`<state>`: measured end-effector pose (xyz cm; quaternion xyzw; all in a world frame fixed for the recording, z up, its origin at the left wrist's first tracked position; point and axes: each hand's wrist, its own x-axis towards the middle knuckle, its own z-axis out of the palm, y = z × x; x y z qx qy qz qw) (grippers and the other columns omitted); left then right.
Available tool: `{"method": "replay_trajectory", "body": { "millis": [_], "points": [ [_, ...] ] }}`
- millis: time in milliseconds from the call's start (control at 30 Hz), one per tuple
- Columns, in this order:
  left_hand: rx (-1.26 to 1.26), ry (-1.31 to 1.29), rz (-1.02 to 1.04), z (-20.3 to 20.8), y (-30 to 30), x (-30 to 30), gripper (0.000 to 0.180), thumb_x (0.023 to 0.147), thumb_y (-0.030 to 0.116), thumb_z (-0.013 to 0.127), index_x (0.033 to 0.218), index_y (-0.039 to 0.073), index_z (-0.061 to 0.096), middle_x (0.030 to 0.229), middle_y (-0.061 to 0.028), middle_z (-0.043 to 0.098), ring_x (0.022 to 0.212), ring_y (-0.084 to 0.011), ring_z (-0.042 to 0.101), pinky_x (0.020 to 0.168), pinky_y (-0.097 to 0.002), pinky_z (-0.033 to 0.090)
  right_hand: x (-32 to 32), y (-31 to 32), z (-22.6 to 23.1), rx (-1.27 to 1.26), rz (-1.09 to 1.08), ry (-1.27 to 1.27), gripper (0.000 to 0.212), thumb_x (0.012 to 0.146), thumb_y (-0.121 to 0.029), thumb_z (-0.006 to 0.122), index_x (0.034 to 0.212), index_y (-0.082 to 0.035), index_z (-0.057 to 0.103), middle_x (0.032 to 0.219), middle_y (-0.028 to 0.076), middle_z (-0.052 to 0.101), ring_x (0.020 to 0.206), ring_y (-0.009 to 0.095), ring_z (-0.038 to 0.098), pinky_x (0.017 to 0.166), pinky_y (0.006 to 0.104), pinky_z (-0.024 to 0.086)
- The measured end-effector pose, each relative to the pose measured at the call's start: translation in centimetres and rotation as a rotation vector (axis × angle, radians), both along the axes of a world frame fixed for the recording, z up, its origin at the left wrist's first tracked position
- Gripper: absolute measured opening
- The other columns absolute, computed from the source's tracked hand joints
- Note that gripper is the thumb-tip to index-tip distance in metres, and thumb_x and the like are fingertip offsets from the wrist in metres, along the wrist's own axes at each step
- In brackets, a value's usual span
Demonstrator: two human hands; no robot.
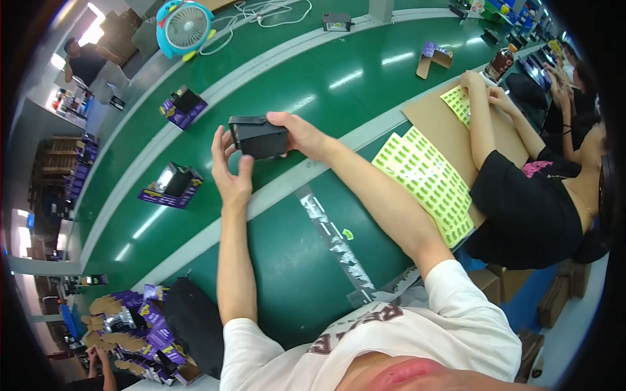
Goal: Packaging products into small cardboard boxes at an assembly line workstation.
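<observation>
A black box-shaped device (pixel 261 138) with a flat slab along its upper edge is held up over the green belt between both my hands. My left hand (pixel 233 179) grips its left side, thumb at the lower corner and fingers behind. From the right, my right hand (pixel 305 137) is closed on the device, its thumb lying along the top edge. The device's far side is hidden. Below it on the belt sits a similar device in a purple card holder (pixel 171 186), and farther off is another in a purple holder (pixel 184 107).
Yellow-green sticker sheets (pixel 427 189) lie right of my right forearm, beside a co-worker's arms (pixel 481 124). Silver tape (pixel 336 244) and one loose sticker (pixel 347 234) are on the near tabletop. Purple packages (pixel 153 332) pile up at lower left. A fan (pixel 185 29) stands beyond the belt.
</observation>
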<state>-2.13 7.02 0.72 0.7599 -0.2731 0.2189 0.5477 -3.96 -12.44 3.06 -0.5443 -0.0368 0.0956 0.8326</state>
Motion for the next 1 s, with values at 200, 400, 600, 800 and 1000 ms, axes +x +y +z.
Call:
{"method": "replay_trajectory", "body": {
  "millis": [200, 400, 600, 800, 1000],
  "points": [
    [-0.011, 0.125, 0.064, -0.3, -0.5, -0.2, 0.039, 0.092, 0.019, 0.066, 0.123, -0.001, 0.055, 0.106, -0.0125, 0.065, 0.092, -0.0215, 0.062, 0.08, -0.0307, 0.05, -0.1, 0.1, -1.5, 0.117, 0.025, -0.04, 0.042, 0.091, -0.039, 0.057, 0.11, -0.002, 0.06, 0.085, 0.009, 0.064, 0.067, 0.015, 0.056, 0.057, 0.0251, 0.045],
    [-0.101, 0.274, 0.101, -1.4, -0.4, 1.0, 0.031, 0.096, 0.019, 0.061, 0.12, -0.001, 0.056, 0.104, -0.0111, 0.066, 0.089, -0.0194, 0.062, 0.079, -0.0286, 0.049, 0.3, 1.5, -4.3, -0.336, -0.131, -0.448, 0.047, 0.084, -0.013, 0.067, 0.125, 0.002, 0.05, 0.106, 0.014, 0.063, 0.088, 0.021, 0.061, 0.078, 0.0287, 0.051],
    [-0.066, 0.239, 0.091, -1.9, 0.4, 1.6, 0.029, 0.095, 0.02, 0.062, 0.117, 0.001, 0.057, 0.1, -0.01, 0.065, 0.085, -0.0186, 0.061, 0.077, -0.0291, 0.05, 0.9, 1.5, -3.6, -0.111, -0.04, -0.299, 0.06, 0.077, 0.005, 0.068, 0.132, 0.0, 0.046, 0.121, 0.015, 0.059, 0.103, 0.025, 0.06, 0.093, 0.0338, 0.049],
    [-0.054, 0.167, 0.083, -0.2, -0.6, 0.6, 0.029, 0.093, 0.019, 0.065, 0.116, 0.003, 0.057, 0.101, -0.009, 0.063, 0.086, -0.0195, 0.059, 0.075, -0.0302, 0.05, 0.4, 0.8, -2.8, -0.168, -0.067, -0.306, 0.06, 0.078, 0.009, 0.066, 0.133, -0.004, 0.047, 0.124, 0.014, 0.059, 0.104, 0.024, 0.06, 0.095, 0.0343, 0.05],
    [-0.04, 0.083, 0.006, -0.6, -0.3, 0.3, 0.035, 0.092, 0.02, 0.066, 0.12, 0.004, 0.054, 0.107, -0.0098, 0.062, 0.09, -0.0206, 0.059, 0.076, -0.0313, 0.05, 0.2, 0.7, -3.1, -0.216, -0.101, -0.325, 0.061, 0.078, 0.011, 0.065, 0.133, -0.006, 0.047, 0.124, 0.013, 0.058, 0.103, 0.023, 0.061, 0.093, 0.0333, 0.051]
  ]
}}
